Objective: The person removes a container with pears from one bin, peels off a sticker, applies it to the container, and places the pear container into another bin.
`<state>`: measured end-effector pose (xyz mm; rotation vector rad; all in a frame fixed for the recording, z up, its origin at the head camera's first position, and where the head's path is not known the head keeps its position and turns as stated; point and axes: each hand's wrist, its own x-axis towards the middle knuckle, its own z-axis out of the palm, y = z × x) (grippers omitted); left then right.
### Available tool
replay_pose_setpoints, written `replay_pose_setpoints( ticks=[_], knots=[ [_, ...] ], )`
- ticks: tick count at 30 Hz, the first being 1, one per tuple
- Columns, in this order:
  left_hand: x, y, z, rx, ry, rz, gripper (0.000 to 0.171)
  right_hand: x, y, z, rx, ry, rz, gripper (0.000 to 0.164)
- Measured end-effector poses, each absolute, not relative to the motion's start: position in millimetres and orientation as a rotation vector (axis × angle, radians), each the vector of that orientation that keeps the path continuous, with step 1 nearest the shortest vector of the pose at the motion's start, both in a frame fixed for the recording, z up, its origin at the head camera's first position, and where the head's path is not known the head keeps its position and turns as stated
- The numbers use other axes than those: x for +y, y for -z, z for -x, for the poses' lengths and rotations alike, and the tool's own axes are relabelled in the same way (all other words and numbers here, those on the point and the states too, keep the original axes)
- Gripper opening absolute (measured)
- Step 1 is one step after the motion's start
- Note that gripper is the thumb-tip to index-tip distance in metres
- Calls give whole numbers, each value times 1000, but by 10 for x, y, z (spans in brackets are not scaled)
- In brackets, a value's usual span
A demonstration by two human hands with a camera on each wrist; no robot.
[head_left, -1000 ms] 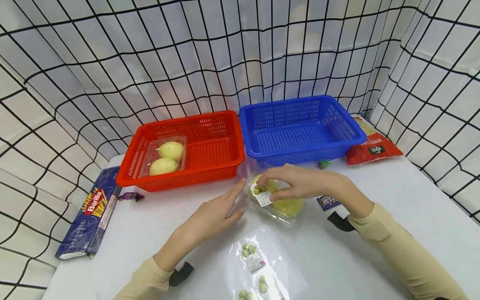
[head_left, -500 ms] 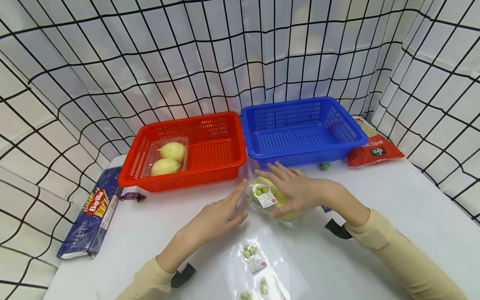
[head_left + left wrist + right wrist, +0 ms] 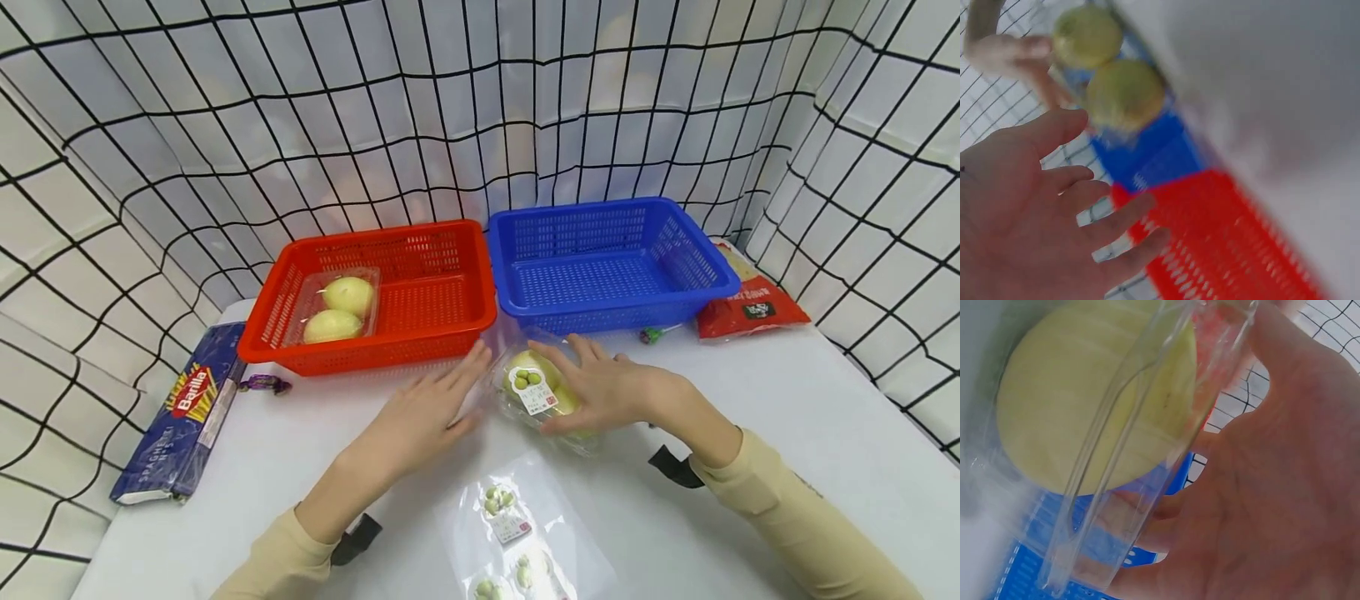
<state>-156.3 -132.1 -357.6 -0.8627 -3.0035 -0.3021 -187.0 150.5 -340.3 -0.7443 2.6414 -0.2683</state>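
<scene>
A clear plastic box of round yellow fruits (image 3: 517,362) lies on the white table in the middle of the head view. A white sticker with a green fruit picture (image 3: 536,394) is on its lid. My right hand (image 3: 606,388) spreads over the box's right part, thumb on the near side and fingers toward the far side. Through the clear plastic edge (image 3: 1100,434), the right wrist view shows its fingers lying along the far face. Left of the box, my left hand (image 3: 420,417) holds nothing, its fingers extended and the tips just before the red basket (image 3: 390,354).
A blue basket (image 3: 611,312) adjoins the red one, which holds another fruit box (image 3: 367,283). In front lies a sticker sheet (image 3: 555,517). Around are a spaghetti pack (image 3: 176,425), a purple-wrapped candy (image 3: 264,383), a lollipop (image 3: 651,335) and a red bag (image 3: 753,310).
My right hand has lifted its fingers off the sticker, spread them and shifted over the box's right part. The sticker now lies flat. The left hand has barely moved.
</scene>
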Motion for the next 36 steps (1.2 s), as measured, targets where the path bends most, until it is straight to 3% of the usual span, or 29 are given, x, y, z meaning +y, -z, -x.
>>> replay_pose_setpoints(
  ticks=[6, 13, 23, 32, 36],
  knots=[
    [-1756, 3199, 1751, -2873, 385, 655, 69, 1511, 3396, 1883, 2636, 291, 766, 104],
    [-2376, 3044, 1968, -2803, 576, 424, 65, 1536, 3401, 1893, 2628, 298, 766, 105],
    [-3460, 3232, 2231, -2965, 545, 168, 98, 1518, 3438, 1944, 2667, 330, 809, 103],
    [-3477, 3316, 2312, -3254, 591, 123, 117, 1552, 3469, 1995, 2631, 373, 796, 108],
    [-3465, 3344, 2274, -3262, 717, 118, 118, 1542, 3478, 1993, 2625, 410, 812, 109]
  ],
)
